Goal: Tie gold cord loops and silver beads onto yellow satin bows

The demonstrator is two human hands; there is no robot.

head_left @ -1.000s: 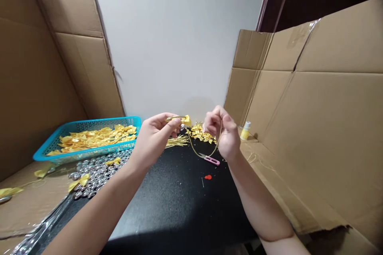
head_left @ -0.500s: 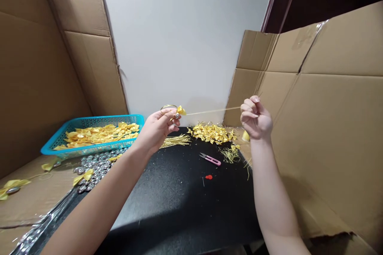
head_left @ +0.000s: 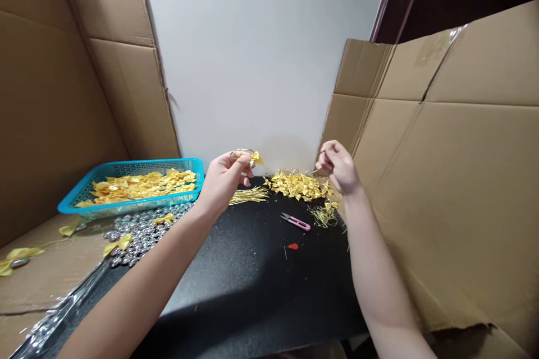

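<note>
My left hand [head_left: 223,176] pinches a yellow ribbon bow [head_left: 257,157] with a silver bead [head_left: 251,164] at its middle. A loop of gold wire [head_left: 243,150] stands up from the same fingertips. To the right, level with the bow, my right hand [head_left: 339,167] is raised with its fingers curled closed. A short bit of pale yellow thread [head_left: 314,171] shows beside its fingers; the rest of the thread is too faint to follow. Below and between the hands lie pink-handled thread snips [head_left: 296,221] and a needle [head_left: 285,253] beside a small red piece [head_left: 293,247].
A blue basket [head_left: 67,205] of yellow bows stands at left, with many silver beads [head_left: 141,233] before it. Gold wire strips [head_left: 249,196], a pile of finished-looking bows [head_left: 297,185] and thread scraps [head_left: 323,216] lie on the black table [head_left: 252,297]. Cardboard walls [head_left: 463,179] flank both sides.
My right hand has moved left and slightly down, closer to the bow, and has turned. The thread stretched taut between the hands before no longer shows as a straight line. My left hand barely shifted.
</note>
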